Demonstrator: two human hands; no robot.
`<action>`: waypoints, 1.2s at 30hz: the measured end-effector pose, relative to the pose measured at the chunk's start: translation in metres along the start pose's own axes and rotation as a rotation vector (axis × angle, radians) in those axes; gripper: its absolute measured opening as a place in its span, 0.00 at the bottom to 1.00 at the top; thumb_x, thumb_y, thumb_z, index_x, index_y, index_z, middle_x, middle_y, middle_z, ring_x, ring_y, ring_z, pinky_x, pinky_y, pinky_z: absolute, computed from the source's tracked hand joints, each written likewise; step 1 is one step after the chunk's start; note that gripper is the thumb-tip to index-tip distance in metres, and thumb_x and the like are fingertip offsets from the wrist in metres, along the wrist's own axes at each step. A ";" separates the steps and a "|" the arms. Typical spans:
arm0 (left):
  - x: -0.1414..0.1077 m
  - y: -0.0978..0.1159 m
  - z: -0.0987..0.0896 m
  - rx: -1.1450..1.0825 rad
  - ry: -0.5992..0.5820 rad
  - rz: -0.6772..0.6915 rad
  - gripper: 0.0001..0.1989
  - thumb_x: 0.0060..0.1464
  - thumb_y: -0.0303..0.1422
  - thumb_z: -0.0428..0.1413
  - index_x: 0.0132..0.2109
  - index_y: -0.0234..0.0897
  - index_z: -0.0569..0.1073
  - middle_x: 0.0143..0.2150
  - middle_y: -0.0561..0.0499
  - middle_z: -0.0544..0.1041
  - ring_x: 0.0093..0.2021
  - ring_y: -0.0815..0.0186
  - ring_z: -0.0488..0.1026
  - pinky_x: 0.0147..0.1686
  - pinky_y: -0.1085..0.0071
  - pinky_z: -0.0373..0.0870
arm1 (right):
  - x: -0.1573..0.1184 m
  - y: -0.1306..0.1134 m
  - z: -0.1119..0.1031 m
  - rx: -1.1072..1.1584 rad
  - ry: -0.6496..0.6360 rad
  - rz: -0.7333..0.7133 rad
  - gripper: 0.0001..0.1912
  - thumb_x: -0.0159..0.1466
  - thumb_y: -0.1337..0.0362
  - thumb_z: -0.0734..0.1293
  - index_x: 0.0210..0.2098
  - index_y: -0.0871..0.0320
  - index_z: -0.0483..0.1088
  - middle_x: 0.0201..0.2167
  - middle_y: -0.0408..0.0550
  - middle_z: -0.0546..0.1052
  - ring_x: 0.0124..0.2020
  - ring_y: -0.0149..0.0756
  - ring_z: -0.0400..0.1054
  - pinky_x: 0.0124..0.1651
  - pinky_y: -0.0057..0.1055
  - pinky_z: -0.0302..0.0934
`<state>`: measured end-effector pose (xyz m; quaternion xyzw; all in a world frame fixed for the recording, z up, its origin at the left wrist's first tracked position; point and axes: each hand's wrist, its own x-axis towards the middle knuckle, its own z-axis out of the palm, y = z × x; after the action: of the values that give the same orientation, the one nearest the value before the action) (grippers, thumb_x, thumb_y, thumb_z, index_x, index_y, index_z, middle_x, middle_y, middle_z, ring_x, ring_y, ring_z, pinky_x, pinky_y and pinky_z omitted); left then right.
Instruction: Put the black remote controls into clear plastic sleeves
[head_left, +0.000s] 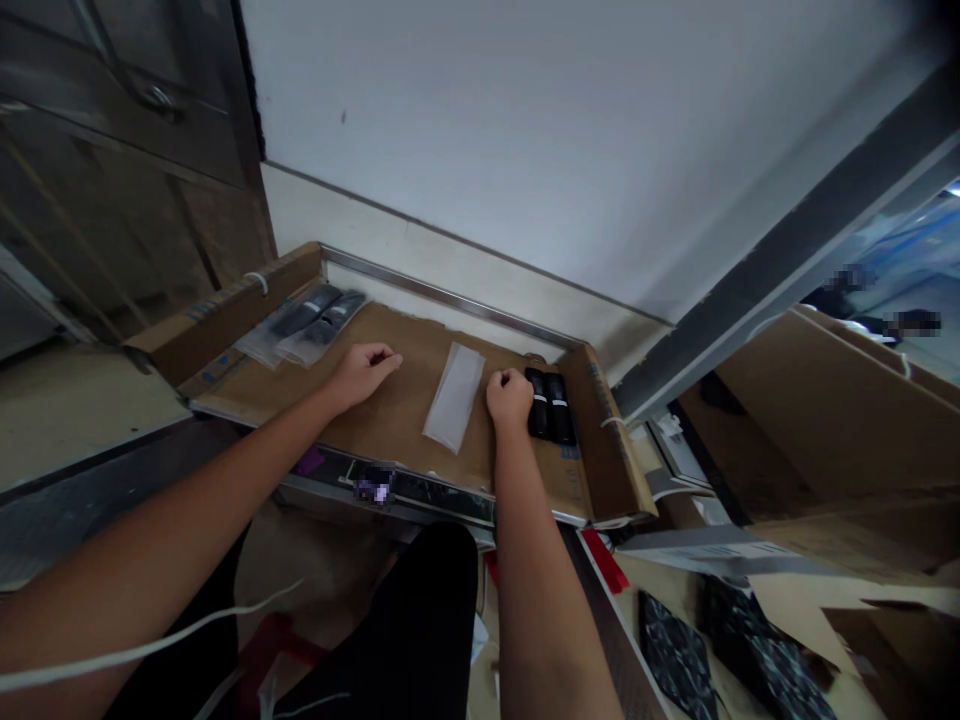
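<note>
My left hand [365,372] is just above the cardboard-lined bench, its fingers curled together with nothing visible in them. Beside the two black cylindrical items [550,405] at the right, my right hand [510,397] makes a loose fist; nothing shows in it. The black items have pale bands and lie side by side. Between my hands lie thin clear plastic bags [454,398], flat and overlapping. More black items in clear plastic bags [319,318] rest at the far left of the cardboard [390,425].
Folded cardboard sides [607,430] edge the bench, with a white wall [465,130] behind. A large cardboard box [817,420] stands at the right. Dark patterned pieces [675,650] lie below it. A white cord [150,645] crosses in front of my left arm.
</note>
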<state>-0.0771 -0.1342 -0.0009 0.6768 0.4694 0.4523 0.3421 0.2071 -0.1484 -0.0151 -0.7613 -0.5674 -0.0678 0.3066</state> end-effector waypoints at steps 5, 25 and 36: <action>0.000 0.001 0.000 -0.004 -0.004 -0.002 0.16 0.52 0.45 0.55 0.27 0.36 0.73 0.25 0.54 0.69 0.28 0.68 0.62 0.31 0.70 0.57 | -0.001 -0.001 -0.001 -0.006 -0.002 0.008 0.14 0.64 0.65 0.59 0.30 0.60 0.75 0.31 0.54 0.78 0.33 0.41 0.68 0.37 0.31 0.54; 0.000 -0.005 0.000 0.011 -0.002 0.017 0.16 0.53 0.45 0.55 0.28 0.37 0.73 0.25 0.54 0.71 0.29 0.67 0.64 0.31 0.70 0.58 | 0.001 0.001 0.002 0.011 -0.012 0.009 0.13 0.64 0.65 0.60 0.29 0.60 0.74 0.31 0.54 0.79 0.33 0.41 0.68 0.37 0.32 0.52; -0.001 0.001 0.000 -0.005 -0.001 0.006 0.15 0.52 0.44 0.56 0.27 0.37 0.73 0.25 0.53 0.70 0.29 0.67 0.63 0.31 0.70 0.58 | 0.001 0.001 0.001 0.006 -0.015 0.009 0.13 0.64 0.65 0.59 0.29 0.59 0.73 0.31 0.53 0.79 0.33 0.40 0.68 0.37 0.31 0.52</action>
<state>-0.0766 -0.1352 -0.0001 0.6775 0.4660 0.4541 0.3429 0.2080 -0.1473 -0.0160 -0.7633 -0.5664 -0.0591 0.3052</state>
